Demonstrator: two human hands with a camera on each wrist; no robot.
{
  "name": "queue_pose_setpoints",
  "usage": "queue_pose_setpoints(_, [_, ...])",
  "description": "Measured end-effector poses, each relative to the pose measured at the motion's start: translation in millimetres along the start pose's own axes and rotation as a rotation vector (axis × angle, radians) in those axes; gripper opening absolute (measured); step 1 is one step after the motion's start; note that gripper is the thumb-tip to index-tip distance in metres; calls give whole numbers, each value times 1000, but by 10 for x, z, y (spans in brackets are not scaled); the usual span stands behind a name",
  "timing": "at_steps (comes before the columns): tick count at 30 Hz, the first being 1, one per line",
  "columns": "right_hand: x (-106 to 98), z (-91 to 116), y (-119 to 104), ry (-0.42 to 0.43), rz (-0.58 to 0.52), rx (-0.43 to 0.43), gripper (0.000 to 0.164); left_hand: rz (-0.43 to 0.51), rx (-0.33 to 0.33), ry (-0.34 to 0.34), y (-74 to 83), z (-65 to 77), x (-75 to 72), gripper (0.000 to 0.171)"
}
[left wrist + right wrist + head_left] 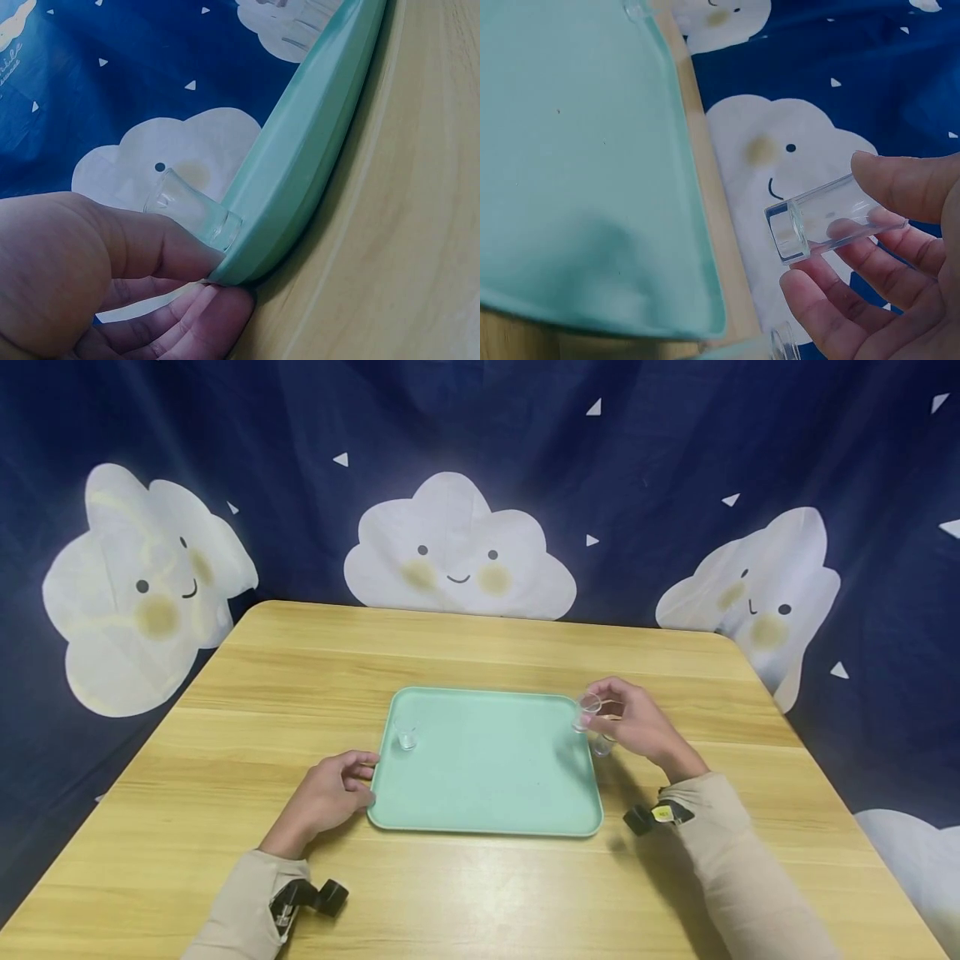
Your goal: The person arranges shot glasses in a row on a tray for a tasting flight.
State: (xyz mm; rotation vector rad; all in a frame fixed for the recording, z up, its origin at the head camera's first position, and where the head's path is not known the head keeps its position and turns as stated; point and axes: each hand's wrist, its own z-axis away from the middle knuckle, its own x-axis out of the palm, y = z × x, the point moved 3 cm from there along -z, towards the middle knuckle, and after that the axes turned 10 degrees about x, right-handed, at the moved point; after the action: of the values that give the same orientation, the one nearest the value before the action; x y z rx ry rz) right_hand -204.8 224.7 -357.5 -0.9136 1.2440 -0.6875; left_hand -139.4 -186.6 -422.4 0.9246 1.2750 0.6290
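Observation:
My right hand [633, 722] holds a small clear shot glass [829, 217] between thumb and fingers, raised over the tray's far right corner. A second clear glass [602, 746] stands on the table just off the tray's right edge, partly behind that hand. The mint-green rectangular tray [487, 768] lies flat on the table. Near its left edge a third clear glass [407, 737] stands upright on it. My left hand [330, 789] pinches the tray's left rim, thumb and fingertips at the edge close to this glass.
The tray lies on a light wooden table [480, 893] with rounded far corners. Behind the table hangs a dark blue curtain [300, 410] with white smiling clouds. Black camera mounts [307, 897] sit on both wrists.

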Motion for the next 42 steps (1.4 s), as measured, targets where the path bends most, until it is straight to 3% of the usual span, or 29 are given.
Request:
queue_pose_setpoints(8, [93,-76,-51,-12,-18,6,31,12,19,3,15,-19,-5,52])
queue_pose_setpoints(15, [235,-124,-49,-62,-16,38,31,4,-18,-7,-38,15,10,52])
queue_pose_setpoints(21, [298,-178,-101,-50,-30,11,31,-22,19,5,9,5,-2,51])
queue_pose_setpoints(42, [682,-351,-186,-127,-72,-17,38,-34,10,8,0,-2,-5,52])
